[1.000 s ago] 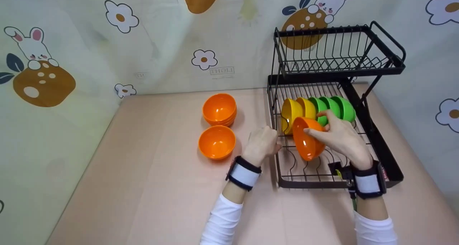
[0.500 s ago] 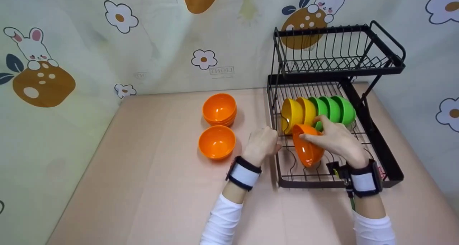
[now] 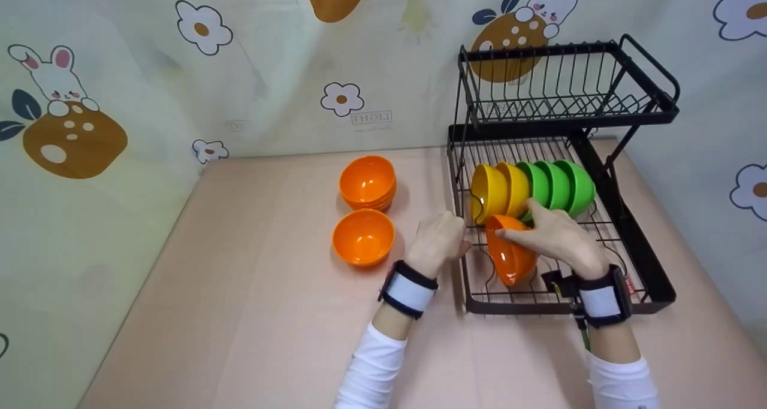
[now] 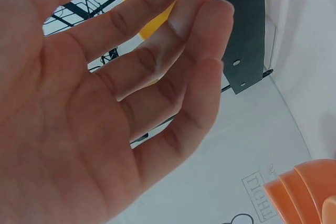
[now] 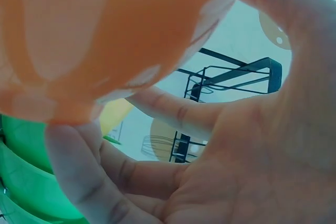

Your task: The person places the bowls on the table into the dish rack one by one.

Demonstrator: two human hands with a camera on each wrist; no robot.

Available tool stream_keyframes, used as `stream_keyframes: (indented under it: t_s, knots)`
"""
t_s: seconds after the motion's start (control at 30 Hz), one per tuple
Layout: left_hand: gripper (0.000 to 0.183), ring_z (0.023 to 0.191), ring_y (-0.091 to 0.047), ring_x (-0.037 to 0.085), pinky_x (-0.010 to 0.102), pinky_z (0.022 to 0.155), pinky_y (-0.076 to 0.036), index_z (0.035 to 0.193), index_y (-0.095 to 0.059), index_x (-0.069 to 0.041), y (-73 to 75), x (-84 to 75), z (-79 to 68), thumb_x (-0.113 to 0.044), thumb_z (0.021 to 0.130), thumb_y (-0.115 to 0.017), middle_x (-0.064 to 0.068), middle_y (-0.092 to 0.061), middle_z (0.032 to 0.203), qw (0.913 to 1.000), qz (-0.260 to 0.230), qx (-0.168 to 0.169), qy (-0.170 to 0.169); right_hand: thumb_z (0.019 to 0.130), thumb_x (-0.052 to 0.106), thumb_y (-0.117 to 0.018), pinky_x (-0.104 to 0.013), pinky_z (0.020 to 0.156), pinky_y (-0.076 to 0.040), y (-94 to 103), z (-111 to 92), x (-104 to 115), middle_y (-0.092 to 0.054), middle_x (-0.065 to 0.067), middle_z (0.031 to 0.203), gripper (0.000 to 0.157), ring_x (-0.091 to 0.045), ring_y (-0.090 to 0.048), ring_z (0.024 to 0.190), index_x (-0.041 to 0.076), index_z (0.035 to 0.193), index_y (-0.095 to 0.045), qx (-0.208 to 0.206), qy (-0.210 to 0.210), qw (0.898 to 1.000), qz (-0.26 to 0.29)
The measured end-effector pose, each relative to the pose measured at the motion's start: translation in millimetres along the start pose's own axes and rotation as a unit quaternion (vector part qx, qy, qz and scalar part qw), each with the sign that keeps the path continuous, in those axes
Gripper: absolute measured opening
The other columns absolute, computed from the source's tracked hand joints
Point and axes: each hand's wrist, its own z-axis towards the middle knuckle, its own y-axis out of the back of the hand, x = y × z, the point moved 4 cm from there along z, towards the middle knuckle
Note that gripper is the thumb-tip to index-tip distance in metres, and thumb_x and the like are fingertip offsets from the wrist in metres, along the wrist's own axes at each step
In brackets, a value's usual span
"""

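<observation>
My right hand [image 3: 560,238] pinches an orange bowl [image 3: 509,256] between thumb and fingers. The bowl is tipped on its side, low over the front of the rack's lower tier, its hollow facing left. In the right wrist view the bowl [image 5: 142,24] fills the upper left, with a fingertip against its base. My left hand [image 3: 436,241] is at the left rail of the black dish rack [image 3: 650,271]; the left wrist view shows its fingers [image 4: 173,85] loosely bent, the palm bare. Behind the held bowl stand yellow bowls [image 3: 488,193] and green bowls [image 3: 580,187] on edge in a row.
Left of the rack, a stack of orange bowls [image 3: 367,181] stands on the table [image 3: 251,289], with a single orange bowl [image 3: 363,238] in front of it. The rack's upper tier [image 3: 569,121] overhangs the back. A patterned curtain [image 3: 269,67] rises behind.
My right hand has brought the orange bowl lower and toward me, slightly left, in front of the yellow and green row. The left hand has stayed in place.
</observation>
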Motion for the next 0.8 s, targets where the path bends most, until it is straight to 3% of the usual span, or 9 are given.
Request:
stream_keyframes:
  t_s: [0.37, 0.6, 0.8]
  knots:
    - [0.021, 0.084, -0.074, 0.021, 0.033, 0.07, -0.064, 0.1, -0.082, -0.003, -0.4, 0.1, 0.1, -0.025, 0.1, -0.083, 0.009, -0.079, 0.096, 1.0, 0.001, 0.002, -0.001, 0.104, 0.051, -0.067, -0.034, 0.061, -0.048, -3.4, 0.7, -0.7, -0.066, -0.013, 0.087, 0.075, -0.027, -0.063, 0.073, -0.009, 0.145, -0.048, 0.014, 0.003, 1.0, -0.008]
    - [0.022, 0.081, -0.073, 0.02, 0.031, 0.068, -0.063, 0.1, -0.082, -0.003, 0.8, -0.5, -1.2, -0.025, 0.1, -0.082, 0.009, -0.079, 0.096, 1.0, 0.003, 0.005, 0.001, 0.105, 0.048, -0.065, -0.034, 0.061, -0.046, -3.5, 1.9, -0.6, -0.06, -0.011, 0.084, 0.06, -0.023, -0.057, 0.072, -0.004, 0.13, -0.053, 0.012, 0.01, 1.0, -0.021]
    - [0.022, 0.081, -0.074, 0.02, 0.032, 0.068, -0.063, 0.1, -0.081, -0.004, 0.6, -0.7, -1.9, -0.026, 0.101, -0.082, 0.008, -0.079, 0.097, 1.0, 0.003, 0.004, 0.003, 0.105, 0.045, -0.065, -0.036, 0.065, -0.05, -3.7, 2.7, -0.7, -0.065, -0.017, 0.094, 0.051, -0.028, -0.061, 0.08, -0.002, 0.124, -0.054, 0.011, 0.014, 0.999, -0.028]
